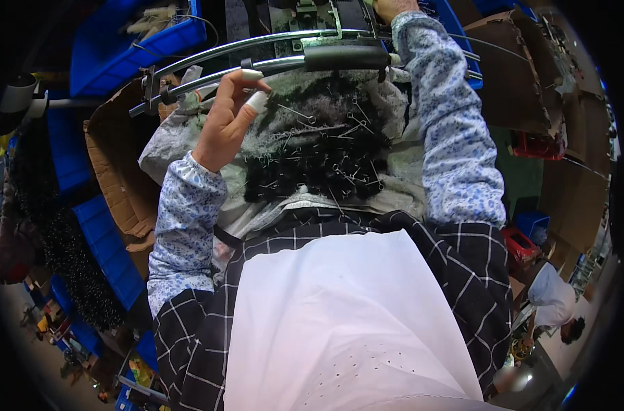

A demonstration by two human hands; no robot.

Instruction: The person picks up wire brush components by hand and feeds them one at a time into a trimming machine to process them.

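My left hand is raised over the left side of my lap, close to a curved metal rail. White wraps cover its thumb and index finger. Its fingertips are drawn together in a pinch; whatever lies between them is too small to make out. Just beyond the thumb is a thin wire piece with a looped end. Several similar wire pieces are scattered on the blackened cloth over my lap. My right hand reaches to the top edge beside a dark machine, its fingers cut off from view.
A black padded sleeve wraps the rail's middle. Blue bins stand at far left and far right. Cardboard lies left; a cardboard box stands right. Another person is at lower right.
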